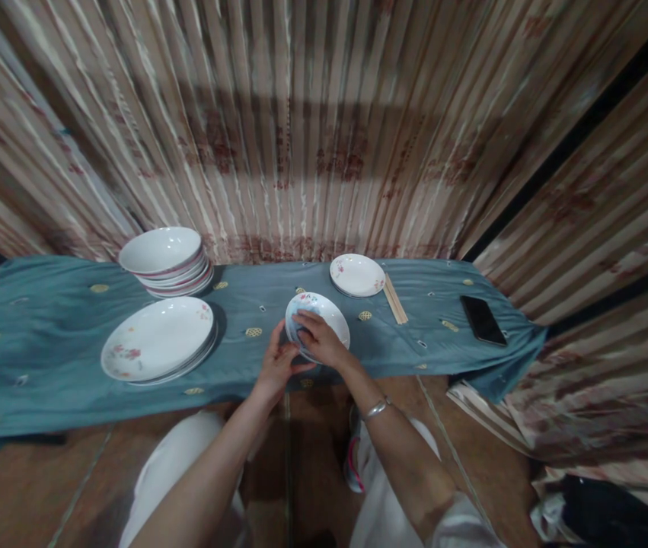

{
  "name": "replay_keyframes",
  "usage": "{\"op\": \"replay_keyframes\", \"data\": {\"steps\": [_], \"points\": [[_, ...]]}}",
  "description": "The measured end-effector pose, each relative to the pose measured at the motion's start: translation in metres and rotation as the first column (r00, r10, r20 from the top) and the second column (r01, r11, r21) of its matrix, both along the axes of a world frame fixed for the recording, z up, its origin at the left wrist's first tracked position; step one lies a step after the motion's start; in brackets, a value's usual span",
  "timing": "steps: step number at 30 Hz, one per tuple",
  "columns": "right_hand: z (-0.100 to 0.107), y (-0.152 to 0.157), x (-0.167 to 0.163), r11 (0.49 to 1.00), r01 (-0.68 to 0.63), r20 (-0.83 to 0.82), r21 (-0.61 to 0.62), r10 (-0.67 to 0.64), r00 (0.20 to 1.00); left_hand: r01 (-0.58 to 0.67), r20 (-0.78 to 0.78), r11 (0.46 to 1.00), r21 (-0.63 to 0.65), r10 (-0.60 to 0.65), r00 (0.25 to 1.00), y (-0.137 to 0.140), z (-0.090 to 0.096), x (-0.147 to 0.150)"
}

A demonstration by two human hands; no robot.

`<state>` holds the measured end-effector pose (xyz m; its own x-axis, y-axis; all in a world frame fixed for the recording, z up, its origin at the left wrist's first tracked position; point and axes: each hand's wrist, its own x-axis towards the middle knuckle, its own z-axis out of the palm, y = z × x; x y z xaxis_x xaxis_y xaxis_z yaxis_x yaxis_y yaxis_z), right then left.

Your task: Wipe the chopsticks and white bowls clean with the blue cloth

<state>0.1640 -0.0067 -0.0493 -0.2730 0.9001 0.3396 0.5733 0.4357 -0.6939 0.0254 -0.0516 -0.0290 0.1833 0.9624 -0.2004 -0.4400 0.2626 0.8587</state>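
A small white dish with floral decoration sits near the front middle of the table, tilted slightly. My left hand grips its left rim, thumb and fingers around the edge. Inside the dish, my right hand presses a light blue cloth against the surface; the fingers partly cover it. A silver bracelet is on the right wrist. Just behind the dish lies a short stack of small floral plates, with wooden chopsticks beside it.
On the left stand stacked bowls and, in front, stacked large oval plates. A black phone lies at the right. The narrow table has a teal patterned cloth. Pleated curtains hang close behind and at the right.
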Motion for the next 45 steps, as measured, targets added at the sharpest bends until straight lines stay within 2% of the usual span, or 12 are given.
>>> {"op": "replay_keyframes", "data": {"steps": [8,12,14,17,19,22,25,29,33,36,41,45], "points": [[0.021,-0.032,0.009,0.970,-0.152,-0.201,-0.189,0.114,0.973,0.011,-0.003,1.000,-0.009,-0.011,1.000,0.000,0.000,-0.002],[0.027,-0.043,0.027,0.937,-0.102,-0.059,-0.334,0.087,0.994,-0.004,-0.045,1.000,-0.001,0.004,0.999,0.001,0.002,-0.002],[0.029,-0.047,0.036,0.935,-0.039,0.070,-0.352,0.068,0.995,-0.002,-0.052,1.000,0.005,0.002,0.999,0.001,0.002,-0.001],[0.030,-0.051,0.051,0.958,0.120,0.250,-0.262,-0.052,0.967,-0.018,-0.051,1.000,0.010,0.019,0.999,0.004,0.001,0.001],[0.031,-0.052,0.064,0.947,0.258,0.272,-0.189,-0.202,0.941,-0.060,-0.026,0.998,0.007,0.060,0.998,0.007,0.002,0.003],[0.031,-0.052,0.083,0.892,0.409,0.126,-0.190,-0.391,0.912,-0.128,0.047,0.991,-0.025,0.129,0.991,0.013,0.007,0.006],[0.029,-0.051,0.093,0.849,0.423,-0.110,-0.315,-0.476,0.873,-0.165,0.115,0.984,-0.070,0.172,0.978,0.019,0.014,0.010],[0.026,-0.052,0.083,0.812,0.196,-0.484,-0.550,-0.501,0.718,-0.170,0.168,0.979,-0.109,0.187,0.968,0.022,0.020,0.018],[0.027,-0.051,0.071,0.815,-0.018,-0.694,-0.580,-0.482,0.535,-0.184,0.193,0.971,-0.152,0.212,0.958,0.023,0.024,0.032],[0.029,-0.046,0.070,0.834,-0.050,-0.769,-0.549,-0.481,0.421,-0.188,0.200,0.970,-0.155,0.217,0.955,0.028,0.030,0.047],[0.025,-0.029,0.078,0.866,0.016,-0.844,-0.500,-0.492,0.214,-0.159,0.178,0.978,-0.133,0.181,0.967,0.051,0.042,0.080],[0.018,-0.012,0.087,0.866,0.028,-0.858,-0.500,-0.500,0.116,-0.107,0.127,0.986,-0.129,0.124,0.984,0.074,0.048,0.107]]}}
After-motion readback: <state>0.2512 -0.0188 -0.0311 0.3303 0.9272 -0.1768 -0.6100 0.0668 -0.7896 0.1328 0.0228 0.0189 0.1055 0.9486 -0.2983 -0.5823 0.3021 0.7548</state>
